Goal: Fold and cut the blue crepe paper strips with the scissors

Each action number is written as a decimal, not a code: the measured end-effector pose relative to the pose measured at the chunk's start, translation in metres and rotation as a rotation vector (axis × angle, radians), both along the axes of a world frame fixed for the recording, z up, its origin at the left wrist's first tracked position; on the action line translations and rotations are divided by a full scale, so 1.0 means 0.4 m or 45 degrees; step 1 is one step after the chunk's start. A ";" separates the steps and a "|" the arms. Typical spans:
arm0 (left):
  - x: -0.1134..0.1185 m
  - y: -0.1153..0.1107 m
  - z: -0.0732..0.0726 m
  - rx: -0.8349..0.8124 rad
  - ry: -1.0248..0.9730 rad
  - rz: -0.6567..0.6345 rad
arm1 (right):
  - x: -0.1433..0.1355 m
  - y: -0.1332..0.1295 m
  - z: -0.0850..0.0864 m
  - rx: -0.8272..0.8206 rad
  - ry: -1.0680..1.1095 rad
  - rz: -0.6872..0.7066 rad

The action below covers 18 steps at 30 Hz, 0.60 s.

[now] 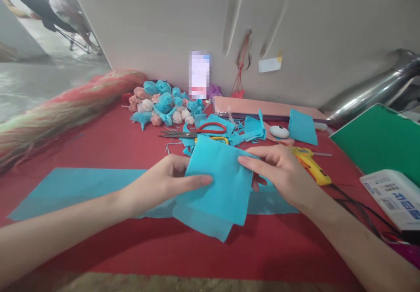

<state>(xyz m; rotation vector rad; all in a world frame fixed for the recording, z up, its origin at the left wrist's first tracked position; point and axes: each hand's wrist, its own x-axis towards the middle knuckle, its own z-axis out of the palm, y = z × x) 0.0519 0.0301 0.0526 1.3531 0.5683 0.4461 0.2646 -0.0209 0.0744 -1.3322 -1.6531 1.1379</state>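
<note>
A stack of blue paper pieces (218, 182) is held up between both hands over the table. My left hand (172, 176) grips its left edge, the thumb lying on the front face. At the upper right corner, my right hand (275, 169) pinches the paper between thumb and fingers. Beneath them a long blue paper strip (82, 189) lies across the red tabletop (147, 248). Just behind the held paper are red-handled scissors (197, 132), a yellow handle (219, 139) and blue scraps (247, 130).
Blue, pink and white paper flowers (166, 104) are heaped at the back left. Rightward are a white oval object (279, 131), folded blue paper (302, 126), a yellow glue gun (313, 165) with cable, a green board (380, 139) and a white box (390, 200).
</note>
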 end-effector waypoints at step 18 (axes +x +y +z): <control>-0.004 -0.020 0.066 0.344 0.248 0.088 | 0.005 -0.026 0.042 0.142 -0.354 0.188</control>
